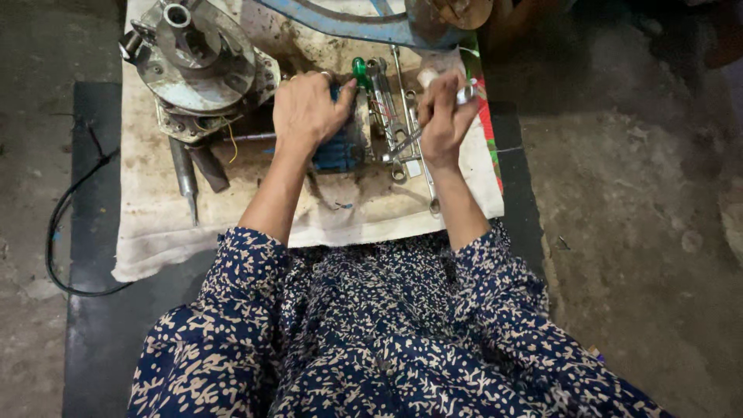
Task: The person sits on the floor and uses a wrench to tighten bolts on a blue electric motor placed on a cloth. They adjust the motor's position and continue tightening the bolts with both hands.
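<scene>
Nearest me on the stained cloth [155, 224], my left hand [306, 112] clamps fingers around a blue block [338, 153]; my right hand [443, 116] pinches a wrench [405, 142]. Beyond, 1 round metal housing [197, 58] sits.

Round metal housing [197, 58], black cable [58, 232], perhaps a hose.
</scene>
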